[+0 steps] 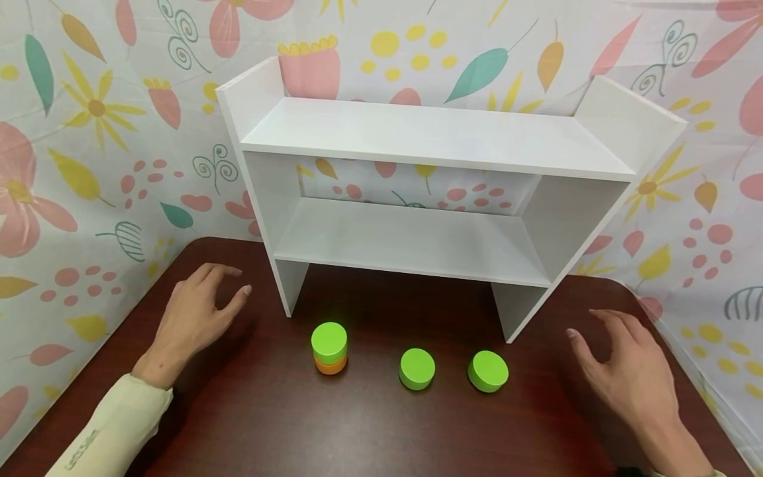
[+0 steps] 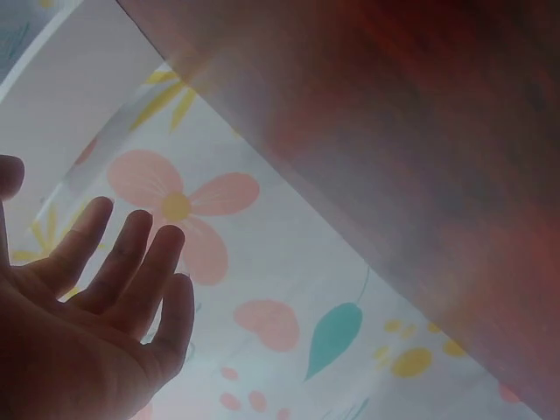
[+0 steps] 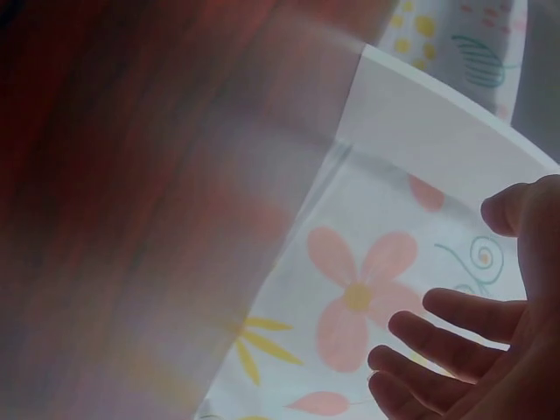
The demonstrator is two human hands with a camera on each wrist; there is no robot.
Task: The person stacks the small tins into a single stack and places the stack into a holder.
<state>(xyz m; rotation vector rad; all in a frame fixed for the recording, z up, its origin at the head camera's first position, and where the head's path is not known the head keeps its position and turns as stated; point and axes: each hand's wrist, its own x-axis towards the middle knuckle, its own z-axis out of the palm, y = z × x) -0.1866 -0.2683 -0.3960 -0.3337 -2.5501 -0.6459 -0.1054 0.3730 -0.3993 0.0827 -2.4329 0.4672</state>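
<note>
Three green discs (image 1: 416, 366) sit on the counter (image 1: 369, 440), near side of one white two-board shelf (image 1: 411, 242); the leftmost tops one orange disc (image 1: 330, 367). Left hand (image 1: 195, 310) and right hand (image 1: 634, 374): empty, fingers loosely apart.

Booth-like setup: floral sheeting (image 1: 393, 40) hung around dark table (image 1: 369, 430)

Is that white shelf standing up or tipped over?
Upright: the white shelf stands on its side panels on the dark table.

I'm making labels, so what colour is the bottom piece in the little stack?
The bottom piece is orange; it shows best in the head view.
</note>
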